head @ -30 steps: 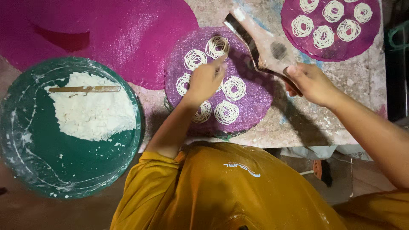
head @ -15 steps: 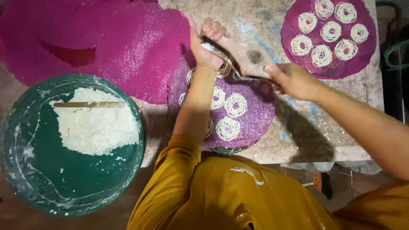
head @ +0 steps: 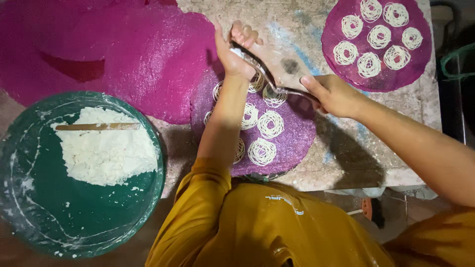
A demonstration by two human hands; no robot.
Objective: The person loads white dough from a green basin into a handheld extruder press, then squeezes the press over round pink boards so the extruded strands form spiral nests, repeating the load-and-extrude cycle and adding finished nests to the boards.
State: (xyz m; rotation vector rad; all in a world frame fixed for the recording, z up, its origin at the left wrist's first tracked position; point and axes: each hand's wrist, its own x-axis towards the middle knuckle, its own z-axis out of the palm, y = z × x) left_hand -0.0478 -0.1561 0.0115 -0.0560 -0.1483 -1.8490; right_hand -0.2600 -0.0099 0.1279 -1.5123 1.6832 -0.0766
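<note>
Gripping press [head: 269, 79], both hands [head: 237, 49]

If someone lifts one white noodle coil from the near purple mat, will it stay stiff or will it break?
Each noodle coil is a loose nest of thin strands with gaps, so it probably sags and tears easily. It looks light. The strands seem moist and may cling to the textured purple mat, so lifting the mat seems safer.
</note>
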